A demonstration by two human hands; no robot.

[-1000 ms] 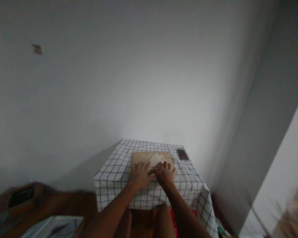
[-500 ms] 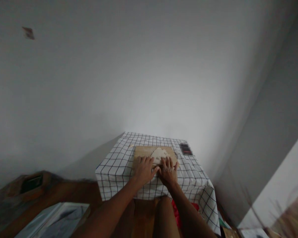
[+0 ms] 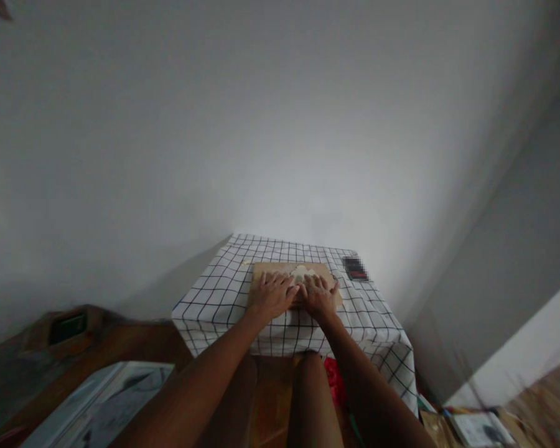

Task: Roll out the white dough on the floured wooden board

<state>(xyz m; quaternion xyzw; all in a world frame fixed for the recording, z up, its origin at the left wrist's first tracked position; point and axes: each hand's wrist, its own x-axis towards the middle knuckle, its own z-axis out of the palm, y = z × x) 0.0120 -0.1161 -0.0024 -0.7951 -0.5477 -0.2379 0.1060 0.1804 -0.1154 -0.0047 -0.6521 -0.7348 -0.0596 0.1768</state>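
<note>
A pale, flattened piece of dough (image 3: 302,272) lies on a wooden board (image 3: 269,267). My left hand (image 3: 274,295) is laid palm down over the near left of the dough, with its fingers stretched forward and spread. Beside it, my right hand (image 3: 318,295) covers the near right part in the same way, fingers apart. The two thumbs almost meet in the middle. Both hands hide much of the dough and the board's near edge, and whatever is under the palms cannot be made out.
The board sits on a small table with a black-and-white checked cloth (image 3: 214,292). A dark, pixelated object (image 3: 355,269) lies at its right rear. Behind stands a plain wall (image 3: 280,124). A red item (image 3: 335,379) shows below the table, and boxes (image 3: 480,428) are on the floor at right.
Both hands have moved forward over the dough, covering more of it. The view has shifted a little, so the table sits slightly higher in the picture.
</note>
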